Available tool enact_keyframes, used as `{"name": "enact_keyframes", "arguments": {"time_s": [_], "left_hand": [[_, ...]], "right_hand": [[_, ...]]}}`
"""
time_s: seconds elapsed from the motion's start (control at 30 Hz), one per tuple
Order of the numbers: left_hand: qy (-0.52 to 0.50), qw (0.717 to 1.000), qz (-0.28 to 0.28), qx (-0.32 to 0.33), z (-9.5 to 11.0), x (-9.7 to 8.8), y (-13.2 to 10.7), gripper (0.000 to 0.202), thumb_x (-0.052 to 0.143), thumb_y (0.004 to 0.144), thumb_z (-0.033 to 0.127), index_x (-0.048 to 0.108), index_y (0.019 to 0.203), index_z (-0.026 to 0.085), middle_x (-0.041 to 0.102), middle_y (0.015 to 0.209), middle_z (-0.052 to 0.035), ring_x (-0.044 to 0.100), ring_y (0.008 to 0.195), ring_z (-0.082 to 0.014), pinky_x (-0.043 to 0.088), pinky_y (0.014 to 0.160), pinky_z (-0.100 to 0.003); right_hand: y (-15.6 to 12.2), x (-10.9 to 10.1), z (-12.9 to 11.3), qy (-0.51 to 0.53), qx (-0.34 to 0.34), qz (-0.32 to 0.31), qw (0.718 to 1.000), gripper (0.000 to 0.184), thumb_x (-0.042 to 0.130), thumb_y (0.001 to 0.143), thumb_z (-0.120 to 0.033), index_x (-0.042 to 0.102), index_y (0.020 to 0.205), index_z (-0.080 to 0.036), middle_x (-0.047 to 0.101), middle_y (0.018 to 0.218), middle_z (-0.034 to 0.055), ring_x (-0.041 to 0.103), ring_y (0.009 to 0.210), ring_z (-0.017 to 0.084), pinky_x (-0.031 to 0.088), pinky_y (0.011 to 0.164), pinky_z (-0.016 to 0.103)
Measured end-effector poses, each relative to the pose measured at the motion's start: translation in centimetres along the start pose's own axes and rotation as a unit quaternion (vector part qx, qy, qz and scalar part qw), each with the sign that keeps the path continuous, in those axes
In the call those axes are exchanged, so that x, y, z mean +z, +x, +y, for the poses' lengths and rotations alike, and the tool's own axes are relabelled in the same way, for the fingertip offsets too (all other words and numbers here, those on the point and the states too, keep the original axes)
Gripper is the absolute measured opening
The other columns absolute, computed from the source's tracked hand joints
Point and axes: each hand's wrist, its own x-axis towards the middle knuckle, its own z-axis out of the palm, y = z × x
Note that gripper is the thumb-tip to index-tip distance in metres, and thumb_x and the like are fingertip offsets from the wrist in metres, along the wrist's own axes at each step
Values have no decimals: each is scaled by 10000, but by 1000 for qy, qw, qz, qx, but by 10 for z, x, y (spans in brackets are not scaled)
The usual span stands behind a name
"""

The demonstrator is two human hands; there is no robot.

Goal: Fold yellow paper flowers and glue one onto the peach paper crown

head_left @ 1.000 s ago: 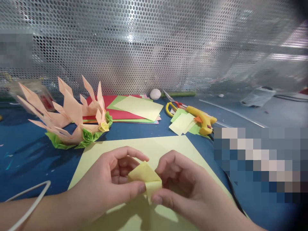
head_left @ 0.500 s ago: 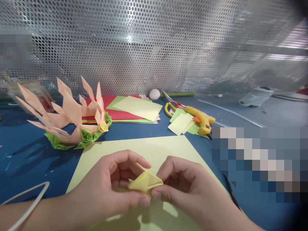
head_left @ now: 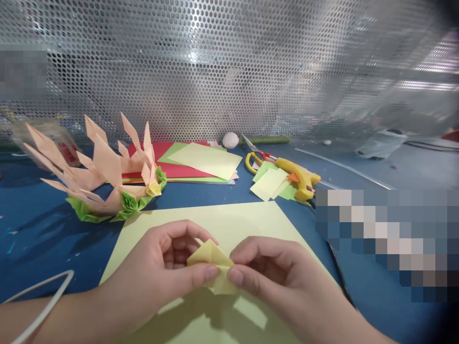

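Note:
A small piece of folded yellow paper [head_left: 211,254] is held up between both hands, its creases and pointed top showing. My left hand [head_left: 168,267] pinches its left side, thumb in front and fingers curled behind. On the right edge, my right hand [head_left: 272,267] grips with thumb and forefinger. Below them lies a large pale yellow sheet [head_left: 233,215] on the blue table, with the hands' shadows on it. The fingertips behind the folded paper are partly hidden.
A peach and green folded-paper crown [head_left: 107,172] stands at left. Behind are stacked coloured sheets [head_left: 208,160] and a white ball [head_left: 230,140]. Scissors [head_left: 263,156], small paper pieces [head_left: 268,184] and a yellow glue gun [head_left: 304,184] lie right of centre. A perforated metal screen [head_left: 215,71] rises behind.
The folded paper has been turned in the fingers, so its point faces up and a lower flap shows. Both thumbs have shifted higher onto its front. The surrounding things stay put.

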Motion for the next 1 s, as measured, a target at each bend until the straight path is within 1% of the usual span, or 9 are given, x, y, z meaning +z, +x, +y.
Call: {"name": "enact_keyframes", "arguments": {"time_s": [0.23,0.4,0.5,0.63,0.73,0.8,0.9,0.93,1.0], "left_hand": [[1,1000,-31,-5,3,3,1,169,804,688,236,650,739,191,632,618,62,551,570,-85,426,527,-150],[17,999,-39,-20,6,3,-1,194,811,677,192,631,748,190,613,638,73,531,597,-78,414,546,-143],[16,998,-50,-34,6,3,-2,209,818,668,207,629,755,189,619,640,67,535,598,-85,421,551,-156],[27,998,-42,-35,6,4,0,213,820,659,204,626,744,185,614,631,68,534,588,-85,418,545,-158],[32,998,-34,-29,7,5,1,211,824,645,170,635,740,188,615,620,74,531,582,-82,414,547,-156],[40,998,-38,-15,7,6,1,157,803,673,179,652,717,187,602,604,73,517,570,-81,406,543,-162],[61,997,-35,11,5,6,0,67,760,703,189,700,732,190,541,566,76,456,538,-77,371,515,-166],[65,997,-30,15,4,6,0,69,752,695,180,713,750,195,525,560,79,439,530,-75,359,504,-166],[68,997,-24,11,2,6,-1,103,731,675,151,727,764,203,547,576,70,461,540,-83,367,509,-174]], "right_hand": [[-2,1,1,-79,-13,16,997,194,733,781,-323,645,693,-174,622,651,-20,548,623,110,447,603,202],[-3,5,-1,-100,-14,32,994,194,700,786,-313,606,688,-175,592,653,-18,524,624,117,427,592,213],[-4,7,2,-109,-18,48,993,207,691,773,-319,577,667,-183,581,644,-15,519,613,122,424,576,220],[-4,8,7,-107,-38,66,991,229,635,813,-353,552,666,-197,571,619,-14,504,573,120,398,523,221],[-3,7,7,-121,-37,43,991,201,668,796,-354,586,710,-191,609,660,1,541,607,131,428,554,228],[-3,7,6,-135,-39,32,990,189,689,785,-347,606,736,-185,637,692,10,570,638,137,453,584,229],[-4,7,5,-169,-51,40,984,207,658,815,-356,610,707,-186,659,670,11,580,613,132,462,568,220],[-4,7,5,-182,-58,44,981,220,642,827,-362,611,695,-189,666,659,12,583,600,132,465,554,218],[-6,6,4,-216,-80,47,972,216,618,841,-348,622,688,-196,690,657,16,607,595,139,477,547,217]]}}
